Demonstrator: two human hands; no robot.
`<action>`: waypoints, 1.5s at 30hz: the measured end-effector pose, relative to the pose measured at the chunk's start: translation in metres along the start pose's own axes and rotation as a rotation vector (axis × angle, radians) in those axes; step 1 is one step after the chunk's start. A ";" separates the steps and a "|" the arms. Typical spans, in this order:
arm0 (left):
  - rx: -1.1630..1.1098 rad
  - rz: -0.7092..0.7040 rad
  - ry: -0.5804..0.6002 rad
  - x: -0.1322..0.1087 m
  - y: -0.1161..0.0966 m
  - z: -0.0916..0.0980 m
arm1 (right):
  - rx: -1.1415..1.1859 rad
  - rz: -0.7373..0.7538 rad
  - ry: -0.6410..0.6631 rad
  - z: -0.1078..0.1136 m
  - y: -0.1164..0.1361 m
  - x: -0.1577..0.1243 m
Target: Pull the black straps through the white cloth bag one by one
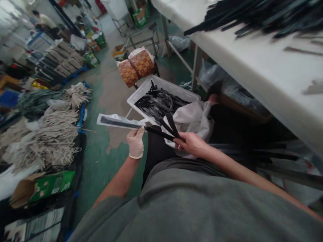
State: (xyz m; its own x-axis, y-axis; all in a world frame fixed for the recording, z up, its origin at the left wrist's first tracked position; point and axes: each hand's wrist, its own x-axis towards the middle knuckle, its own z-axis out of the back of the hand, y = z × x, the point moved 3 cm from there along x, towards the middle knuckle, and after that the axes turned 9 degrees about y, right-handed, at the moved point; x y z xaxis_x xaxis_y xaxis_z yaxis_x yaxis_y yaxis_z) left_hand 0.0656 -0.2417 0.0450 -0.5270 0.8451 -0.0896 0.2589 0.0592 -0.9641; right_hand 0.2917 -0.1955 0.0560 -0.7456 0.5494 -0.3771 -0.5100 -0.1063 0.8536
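My left hand [135,142] wears a white glove and is closed on a long black comb [118,123] that sits partly inside a clear plastic sleeve [106,118]. My right hand [192,143] is bare and closed around the handle ends of several black combs [169,125], which fan out toward the left. Just beyond both hands stands a white plastic bin [143,91] full of black combs. A crumpled plastic bag [193,117] lies between the bin and my right hand. My grey shirt fills the bottom of the view.
A white table [252,67] on the right carries a pile of black combs [264,15]. Bundles of pale cord handles [50,134] lie on the green floor at left. A checkered-wrapped package [136,65] stands behind the bin. Stacked goods and a person are far back left.
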 end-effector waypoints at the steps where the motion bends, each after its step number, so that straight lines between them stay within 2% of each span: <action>1: 0.011 -0.014 -0.024 0.000 -0.004 0.011 | -0.010 0.002 0.018 -0.004 -0.002 0.000; 3: -0.052 0.083 -0.036 -0.007 0.002 0.025 | -0.050 -0.021 0.051 -0.009 -0.008 0.000; 6: -0.276 0.311 -0.087 -0.026 0.032 0.025 | -0.181 -0.079 0.106 -0.008 -0.014 -0.002; 9: -0.430 0.515 -0.092 -0.052 0.063 0.008 | -0.335 -0.145 0.154 -0.008 -0.011 0.000; 13: -0.480 0.680 0.104 -0.075 0.086 -0.025 | -0.420 -0.167 0.151 -0.016 -0.005 0.011; 15: -0.473 0.697 0.147 -0.073 0.087 -0.030 | -0.332 -0.164 0.169 -0.016 -0.008 0.011; 18: -0.455 0.673 0.061 -0.059 0.083 -0.020 | -0.207 -0.186 0.210 -0.006 -0.018 -0.002; 20: -0.448 0.683 0.037 -0.055 0.082 -0.017 | -0.227 -0.227 0.191 0.002 -0.025 -0.011; 24: -0.438 0.798 0.207 -0.069 0.090 -0.037 | -0.262 -0.231 0.114 -0.001 -0.027 -0.007; 26: -0.440 0.807 0.254 -0.071 0.092 -0.046 | -0.230 -0.218 0.092 -0.003 -0.026 -0.004; 30: -0.409 0.716 0.133 -0.052 0.085 -0.033 | -0.197 -0.235 0.127 0.007 -0.033 -0.016; 32: -0.398 0.713 0.096 -0.047 0.083 -0.028 | -0.211 -0.245 0.102 0.013 -0.036 -0.023; 34: -0.399 0.746 0.157 -0.051 0.085 -0.035 | -0.228 -0.239 0.063 0.012 -0.034 -0.023; 37: -0.420 0.773 0.308 -0.064 0.089 -0.058 | -0.179 -0.215 0.010 0.004 -0.026 -0.015; 39: -0.417 0.758 0.326 -0.065 0.086 -0.064 | -0.085 -0.211 0.011 0.004 -0.024 -0.015; 42: -0.380 0.732 0.231 -0.050 0.078 -0.049 | 0.014 -0.218 0.067 0.012 -0.029 -0.032; 45: -0.359 0.751 0.153 -0.036 0.073 -0.032 | 0.013 -0.249 0.028 0.022 -0.035 -0.051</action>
State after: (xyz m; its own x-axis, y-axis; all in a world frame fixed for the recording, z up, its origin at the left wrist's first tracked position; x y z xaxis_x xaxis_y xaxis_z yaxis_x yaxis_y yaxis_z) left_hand 0.1294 -0.2511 -0.0145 -0.0040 0.7885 -0.6150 0.7517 -0.4032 -0.5219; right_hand 0.3574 -0.2017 0.0535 -0.6092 0.5340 -0.5862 -0.6742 0.0405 0.7375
